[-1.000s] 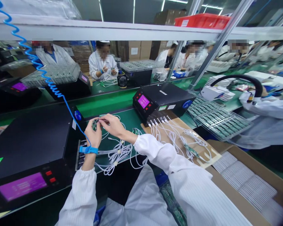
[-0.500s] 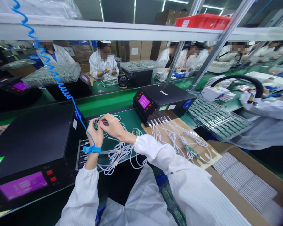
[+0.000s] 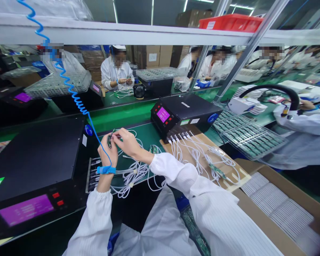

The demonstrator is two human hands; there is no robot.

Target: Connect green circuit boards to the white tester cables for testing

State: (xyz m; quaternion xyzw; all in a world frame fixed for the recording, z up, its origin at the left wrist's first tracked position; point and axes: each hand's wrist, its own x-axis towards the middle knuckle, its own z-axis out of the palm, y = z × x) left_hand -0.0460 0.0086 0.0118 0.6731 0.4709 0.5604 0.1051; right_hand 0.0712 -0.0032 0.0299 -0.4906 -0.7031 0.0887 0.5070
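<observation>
My left hand (image 3: 108, 151) is closed around a small green circuit board (image 3: 109, 140) and holds it above the bench. A blue wrist strap (image 3: 106, 170) with a coiled cord (image 3: 77, 101) circles that wrist. My right hand (image 3: 128, 142) meets the left at the board, its thumb and fingers pinched together at the edge. Whatever lies between those fingertips is too small and covered to make out. Below the hands, white cables (image 3: 134, 174) lie in loose loops. Another green board (image 3: 153, 149) rests on the bench just right of my right hand.
Black test boxes with purple screens stand at left (image 3: 37, 153) and ahead (image 3: 185, 108). White cables and a board (image 3: 217, 171) lie on a cardboard sheet (image 3: 240, 180). A carton (image 3: 245, 199) of white items, a tray of boards (image 3: 252, 137) and a co-worker's sleeve (image 3: 296, 122) are right.
My left hand has turned slightly, so the board shows more edge-on. The wrist strap and coiled cord have shifted a little to the right. My right hand keeps its pinch.
</observation>
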